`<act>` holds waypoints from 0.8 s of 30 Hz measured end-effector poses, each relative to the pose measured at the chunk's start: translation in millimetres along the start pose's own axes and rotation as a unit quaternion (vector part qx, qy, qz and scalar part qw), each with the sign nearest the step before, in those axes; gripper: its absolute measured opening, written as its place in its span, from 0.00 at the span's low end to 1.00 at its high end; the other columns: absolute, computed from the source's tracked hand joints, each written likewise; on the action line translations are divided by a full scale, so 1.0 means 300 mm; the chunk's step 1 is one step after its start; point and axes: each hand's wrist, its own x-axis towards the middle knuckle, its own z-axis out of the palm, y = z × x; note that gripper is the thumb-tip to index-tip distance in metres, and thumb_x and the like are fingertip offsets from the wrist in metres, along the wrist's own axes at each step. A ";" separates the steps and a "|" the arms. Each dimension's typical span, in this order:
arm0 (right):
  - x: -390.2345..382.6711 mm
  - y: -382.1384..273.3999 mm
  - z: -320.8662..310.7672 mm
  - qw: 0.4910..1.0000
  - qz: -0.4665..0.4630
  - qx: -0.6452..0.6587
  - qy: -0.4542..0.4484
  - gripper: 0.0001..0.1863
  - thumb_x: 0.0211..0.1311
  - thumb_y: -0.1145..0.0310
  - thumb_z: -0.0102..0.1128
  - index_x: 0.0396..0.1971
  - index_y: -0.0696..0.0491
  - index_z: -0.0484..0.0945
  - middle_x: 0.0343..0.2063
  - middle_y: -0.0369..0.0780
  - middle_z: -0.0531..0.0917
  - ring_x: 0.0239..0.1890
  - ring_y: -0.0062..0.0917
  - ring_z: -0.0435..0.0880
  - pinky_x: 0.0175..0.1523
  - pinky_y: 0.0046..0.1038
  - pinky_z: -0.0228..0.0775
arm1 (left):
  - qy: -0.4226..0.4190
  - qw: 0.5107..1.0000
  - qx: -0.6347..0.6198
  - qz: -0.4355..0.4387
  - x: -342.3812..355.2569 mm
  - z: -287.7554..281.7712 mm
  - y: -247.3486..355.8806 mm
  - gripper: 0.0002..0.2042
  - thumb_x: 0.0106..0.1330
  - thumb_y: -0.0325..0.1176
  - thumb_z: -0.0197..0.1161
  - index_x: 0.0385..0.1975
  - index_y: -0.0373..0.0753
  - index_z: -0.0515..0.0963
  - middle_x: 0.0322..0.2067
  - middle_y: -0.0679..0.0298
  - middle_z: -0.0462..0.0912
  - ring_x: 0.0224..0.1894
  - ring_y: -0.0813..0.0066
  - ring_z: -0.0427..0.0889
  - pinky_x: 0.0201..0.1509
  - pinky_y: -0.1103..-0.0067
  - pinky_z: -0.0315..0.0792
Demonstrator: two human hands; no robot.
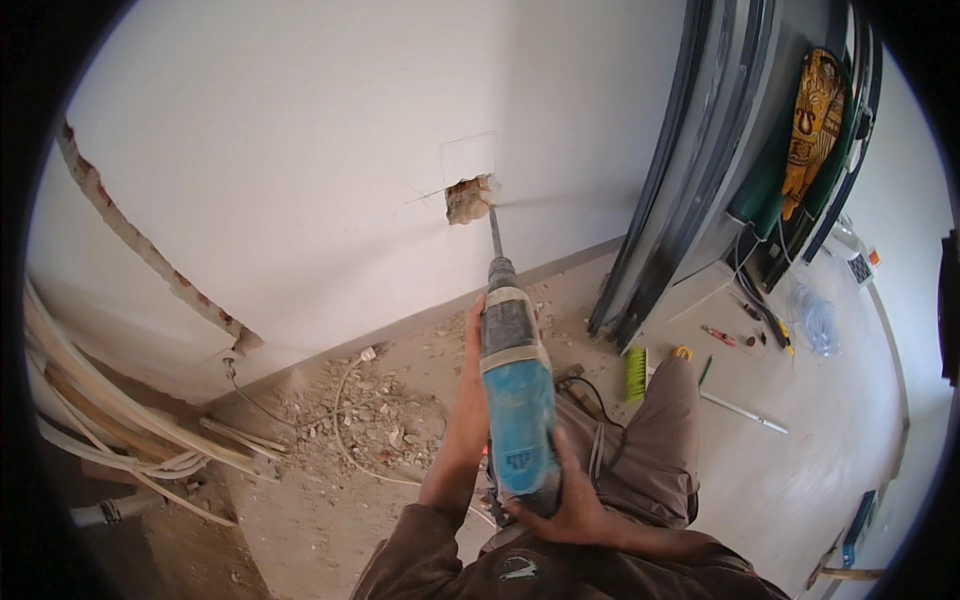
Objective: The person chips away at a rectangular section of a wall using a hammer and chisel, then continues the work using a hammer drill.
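A blue and black hammer drill [522, 410] points away from me toward the white wall [330, 130]. Its long metal bit [496, 235] meets the lower right edge of a rough hole [466, 200], where brick is exposed. Pencil lines surround this hole. My left hand [474, 335] is wrapped around the front of the drill from the left, most of its fingers hidden beneath the body. At the rear end, my right hand [575, 500] grips the handle, which is partly hidden.
Rubble [390, 425] and a pale cable [345, 440] lie on the dusty floor. Bent conduits [150, 440] crowd the left side, below a chased wall channel [150, 245]. Right of me stand metal frame profiles [690, 180], a green brush [636, 374] and a clear coil [815, 320].
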 end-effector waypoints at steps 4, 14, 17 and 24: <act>0.047 -0.021 0.083 1.000 -0.019 0.019 -0.008 0.51 0.54 0.55 0.68 0.66 0.65 0.44 0.47 0.65 0.73 0.49 0.58 0.76 0.52 0.45 0.71 | -0.008 0.999 -0.045 -0.015 -0.033 -0.021 0.019 0.35 0.63 0.65 0.43 0.47 0.35 0.72 0.40 0.49 0.78 0.35 0.55 0.82 0.36 0.62 0.80; 0.046 -0.032 0.100 0.991 0.092 0.066 -0.078 0.51 0.52 0.58 0.70 0.66 0.63 0.46 0.47 0.63 0.74 0.51 0.53 0.77 0.54 0.45 0.69 | 0.067 0.997 -0.035 -0.032 -0.038 0.007 0.064 0.36 0.62 0.67 0.43 0.50 0.36 0.70 0.40 0.48 0.76 0.34 0.54 0.82 0.33 0.62 0.80; 0.033 0.040 0.063 0.991 0.093 0.066 -0.067 0.51 0.47 0.59 0.73 0.63 0.65 0.50 0.47 0.57 0.76 0.53 0.51 0.76 0.56 0.46 0.68 | 0.103 0.994 -0.019 -0.024 -0.018 0.064 0.049 0.32 0.63 0.64 0.45 0.46 0.37 0.74 0.37 0.52 0.80 0.32 0.57 0.83 0.32 0.65 0.80; -0.111 0.300 0.009 0.999 -0.043 0.020 -0.015 0.37 0.46 0.65 0.70 0.56 0.59 0.64 0.51 0.48 0.74 0.58 0.40 0.69 0.68 0.48 0.42 | 0.183 0.982 0.032 -0.017 0.048 0.021 -0.066 0.29 0.63 0.62 0.51 0.44 0.38 0.75 0.34 0.57 0.82 0.32 0.64 0.83 0.35 0.68 0.81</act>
